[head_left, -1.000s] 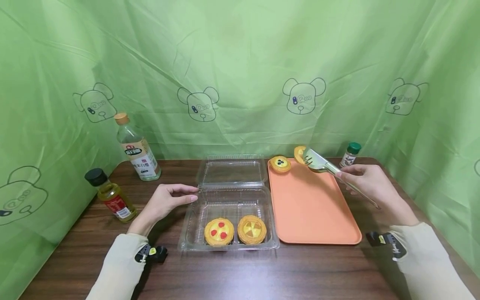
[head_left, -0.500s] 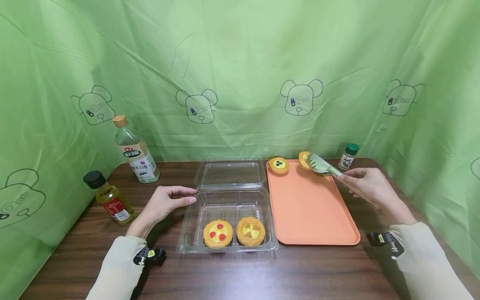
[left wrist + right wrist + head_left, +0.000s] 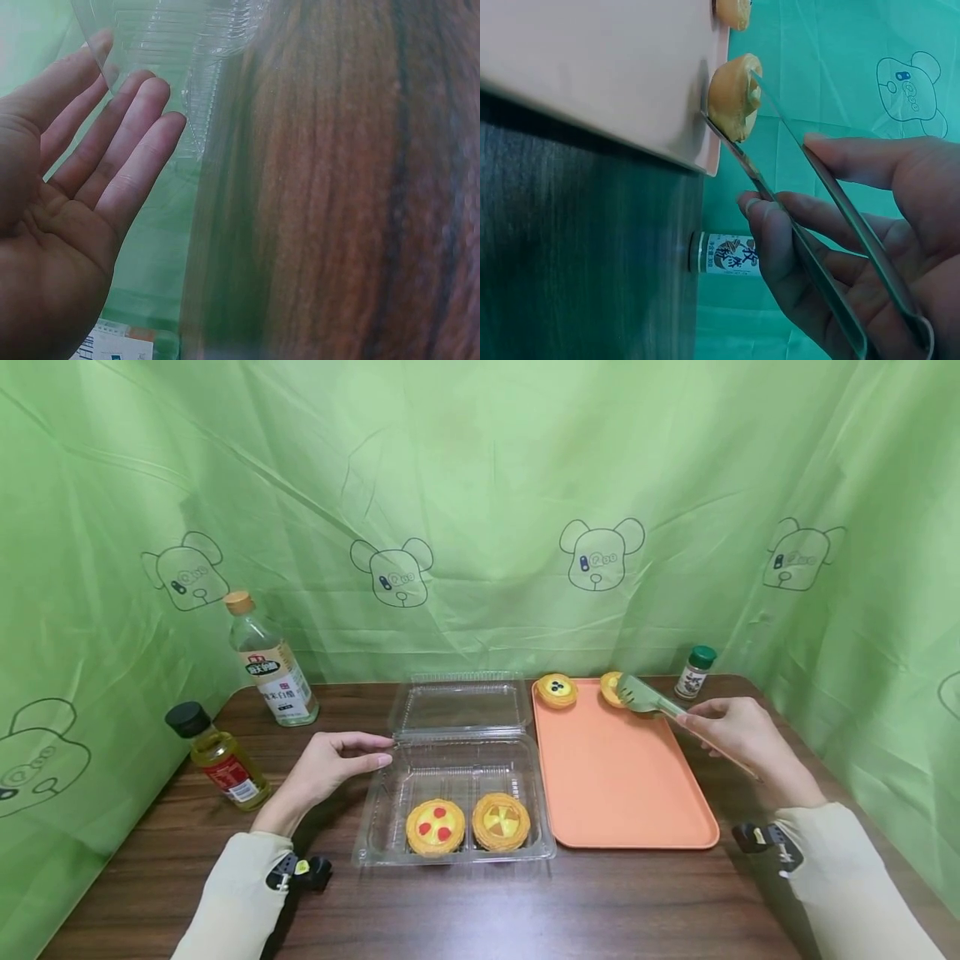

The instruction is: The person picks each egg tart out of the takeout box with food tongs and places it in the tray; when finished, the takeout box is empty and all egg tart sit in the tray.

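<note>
My right hand (image 3: pixel 731 727) holds metal tongs (image 3: pixel 652 697) with a slotted, fork-like end. In the right wrist view, the tongs' arms stand apart around an egg tart (image 3: pixel 731 97), one tip at its underside and the other at its top rim. This tart is at the tray's back right, partly hidden by the tongs in the head view. The fingers of my left hand (image 3: pixel 330 768) are fairly straight, with fingertips at the left rim of a clear plastic box (image 3: pixel 378 802). Inside sit a tart with red pieces (image 3: pixel 435 828) and one with brown wedges (image 3: pixel 501 823).
An orange tray (image 3: pixel 622 777) lies right of the box, with a blueberry-topped tart (image 3: pixel 557 691) at its back left corner. A green-capped seasoning jar (image 3: pixel 694 673) stands behind my right hand. Two bottles, a clear one (image 3: pixel 273 672) and an oil bottle (image 3: pixel 225 764), stand at left.
The tart at the tongs has come down from a tilted position to the tray's back edge, and the tongs have moved slightly down with it. My left hand stays at the box rim.
</note>
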{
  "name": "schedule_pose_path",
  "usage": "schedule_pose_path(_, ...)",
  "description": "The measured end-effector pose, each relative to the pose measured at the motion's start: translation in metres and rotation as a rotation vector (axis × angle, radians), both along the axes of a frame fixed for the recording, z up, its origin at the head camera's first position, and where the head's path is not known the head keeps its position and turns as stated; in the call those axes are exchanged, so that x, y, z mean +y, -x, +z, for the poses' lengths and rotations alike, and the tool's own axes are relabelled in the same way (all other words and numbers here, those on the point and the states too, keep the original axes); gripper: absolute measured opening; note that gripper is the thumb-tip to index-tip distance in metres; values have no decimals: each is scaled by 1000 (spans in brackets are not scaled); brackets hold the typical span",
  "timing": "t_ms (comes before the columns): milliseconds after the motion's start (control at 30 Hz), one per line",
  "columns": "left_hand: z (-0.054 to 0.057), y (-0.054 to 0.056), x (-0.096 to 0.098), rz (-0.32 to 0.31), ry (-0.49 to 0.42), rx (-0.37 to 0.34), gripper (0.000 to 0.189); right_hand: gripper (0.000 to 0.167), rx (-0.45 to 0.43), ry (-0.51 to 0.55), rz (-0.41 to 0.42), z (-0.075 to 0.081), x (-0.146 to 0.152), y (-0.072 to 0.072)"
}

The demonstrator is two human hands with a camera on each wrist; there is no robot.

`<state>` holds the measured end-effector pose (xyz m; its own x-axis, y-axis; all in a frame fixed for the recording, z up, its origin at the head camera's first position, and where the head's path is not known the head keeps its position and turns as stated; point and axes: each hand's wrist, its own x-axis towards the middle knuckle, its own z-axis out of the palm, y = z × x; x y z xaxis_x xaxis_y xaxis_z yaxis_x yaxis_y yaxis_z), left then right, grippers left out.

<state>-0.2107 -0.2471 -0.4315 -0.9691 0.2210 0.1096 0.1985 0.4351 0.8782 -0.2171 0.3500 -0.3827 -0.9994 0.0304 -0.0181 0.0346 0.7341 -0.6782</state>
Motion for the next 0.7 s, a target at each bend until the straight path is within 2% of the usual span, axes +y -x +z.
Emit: schedule_pose_path(700, -1, 1, 0, -7, -12, 0, 32, 50, 6, -56, -14, 4, 2, -2)
